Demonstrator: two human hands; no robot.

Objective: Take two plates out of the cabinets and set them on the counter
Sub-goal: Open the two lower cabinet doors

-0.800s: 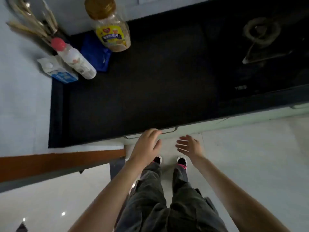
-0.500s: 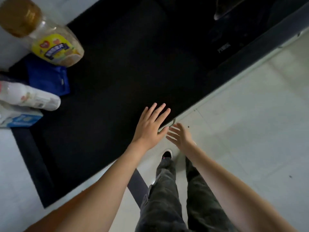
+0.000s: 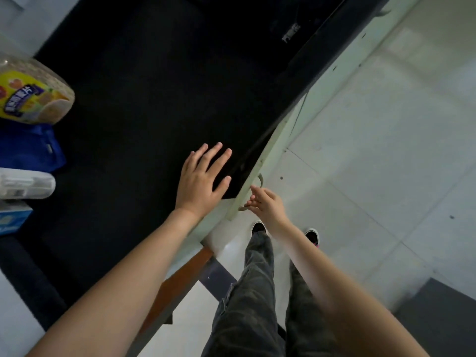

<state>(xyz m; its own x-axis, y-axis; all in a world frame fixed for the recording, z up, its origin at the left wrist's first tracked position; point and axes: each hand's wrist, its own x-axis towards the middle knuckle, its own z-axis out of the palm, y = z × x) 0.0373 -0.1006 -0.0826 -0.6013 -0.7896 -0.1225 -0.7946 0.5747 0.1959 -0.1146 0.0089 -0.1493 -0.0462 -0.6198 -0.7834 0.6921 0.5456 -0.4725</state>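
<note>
Worktop: big, black, with no plates on it.
Floor: pale tiles.
Cabinet door: pale green, under the worktop edge; plates not seen.
Jar: clear, yellow label, pale stuff inside, far left.
Left hand: grip spread flat over the worktop.
Right hand: grip curled at the door handle; cannot tell if it pinches.
</note>
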